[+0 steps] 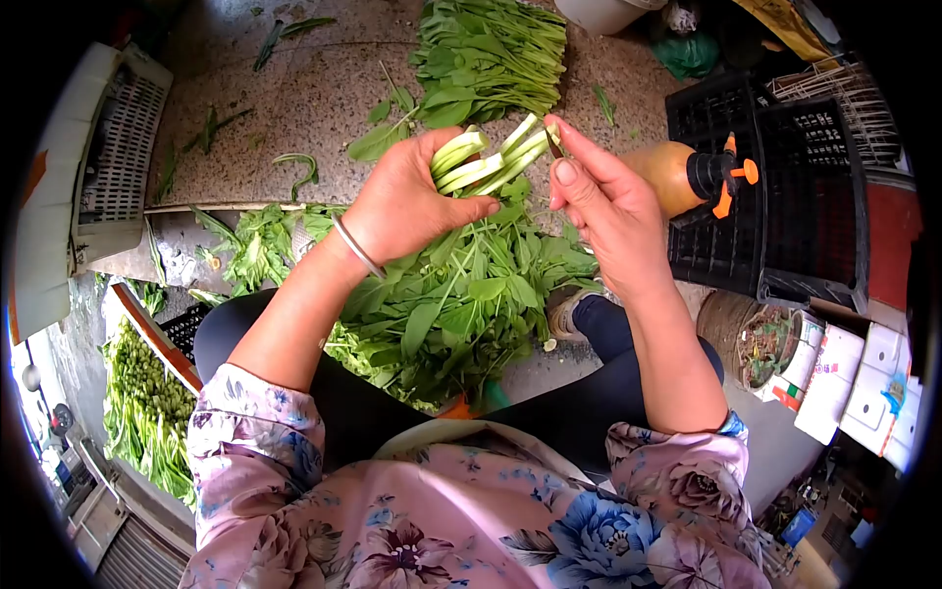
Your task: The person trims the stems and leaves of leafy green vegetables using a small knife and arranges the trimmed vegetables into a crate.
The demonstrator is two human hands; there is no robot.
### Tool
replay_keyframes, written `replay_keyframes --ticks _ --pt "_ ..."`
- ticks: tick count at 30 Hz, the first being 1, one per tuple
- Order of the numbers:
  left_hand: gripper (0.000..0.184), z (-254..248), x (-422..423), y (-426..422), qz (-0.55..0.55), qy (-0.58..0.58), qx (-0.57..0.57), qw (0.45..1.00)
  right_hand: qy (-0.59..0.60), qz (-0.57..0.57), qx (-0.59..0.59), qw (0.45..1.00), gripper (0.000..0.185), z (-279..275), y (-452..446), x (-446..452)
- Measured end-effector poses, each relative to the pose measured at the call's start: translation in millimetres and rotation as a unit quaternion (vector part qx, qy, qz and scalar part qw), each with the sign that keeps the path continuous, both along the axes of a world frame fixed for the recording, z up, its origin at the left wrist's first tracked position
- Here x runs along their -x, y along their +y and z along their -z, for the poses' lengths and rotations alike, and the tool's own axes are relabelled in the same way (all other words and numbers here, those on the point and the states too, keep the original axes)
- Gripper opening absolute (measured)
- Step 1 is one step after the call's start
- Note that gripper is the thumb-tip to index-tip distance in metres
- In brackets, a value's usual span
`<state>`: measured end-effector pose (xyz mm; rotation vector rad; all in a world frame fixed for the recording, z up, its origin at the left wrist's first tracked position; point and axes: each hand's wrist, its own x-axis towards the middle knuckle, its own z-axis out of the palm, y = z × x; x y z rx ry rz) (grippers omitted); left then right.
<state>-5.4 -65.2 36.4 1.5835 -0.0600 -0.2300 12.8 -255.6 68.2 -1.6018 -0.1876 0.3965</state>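
My left hand (400, 201), with a bracelet at its wrist, is wrapped round a bunch of leafy green stalks (469, 169). Their pale cut ends point up and to the right. My right hand (613, 201) pinches a small knife (553, 145), of which only a short dark piece of blade shows between thumb and forefinger. The blade is at the tip of one stalk that sticks out to the right; the knife's handle is hidden in my fingers. Below my hands, between my knees, lies a large heap of loose leafy greens (471, 294).
Neatly laid greens (488, 59) lie on the speckled stone surface (334, 98) ahead, with scattered leaves around. To the right are an orange-nozzled spray bottle (667, 177), black crates (814, 187) and a basket of scraps (765, 344). More greens (147, 402) fill a container at left.
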Motion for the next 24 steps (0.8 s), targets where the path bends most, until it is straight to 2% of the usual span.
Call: replay_keyframes --ticks 2,5,7,9,10,12,14,15,17,19,24 --pt "0.034 1 -1 2 0.023 -0.006 -0.033 0.999 0.007 0.005 -0.014 1.0 0.042 1 1 -1" --pt "0.034 3 0 4 0.021 -0.005 -0.055 0.998 0.044 -0.003 -0.003 0.999 0.038 0 -2 -2" --pt "0.03 2 0 5 0.026 0.003 -0.043 0.999 0.096 -0.021 -0.039 0.994 0.038 -1 -6 -4" --pt "0.027 -1 0 6 0.032 0.008 -0.034 0.999 0.09 -0.01 -0.035 0.995 0.037 4 -8 -5" --pt "0.028 -3 1 6 0.033 0.019 -0.003 0.999 -0.03 0.008 0.061 0.998 0.037 9 -11 -8" --pt "0.034 -2 1 8 0.046 0.039 0.038 0.997 -0.148 0.028 0.155 0.976 0.037 7 -12 -8" --pt "0.036 1 0 8 0.054 0.043 0.063 0.996 0.036 0.016 0.001 0.999 0.039 -3 -11 -7" --pt "0.037 3 -1 8 0.061 0.047 0.089 0.993 0.036 0.018 0.0 0.999 0.039 -3 -12 -6" --pt "0.039 3 0 7 0.075 0.058 0.107 0.99 0.125 -0.026 -0.071 0.989 0.041 -4 -14 -2" --pt "0.036 1 2 4 0.078 0.078 0.16 0.981 0.118 -0.041 -0.08 0.989 0.041 -7 -15 -3" --pt "0.035 5 3 6 0.124 0.108 0.201 0.966 0.122 -0.071 -0.123 0.982 0.043 -5 -20 -2"
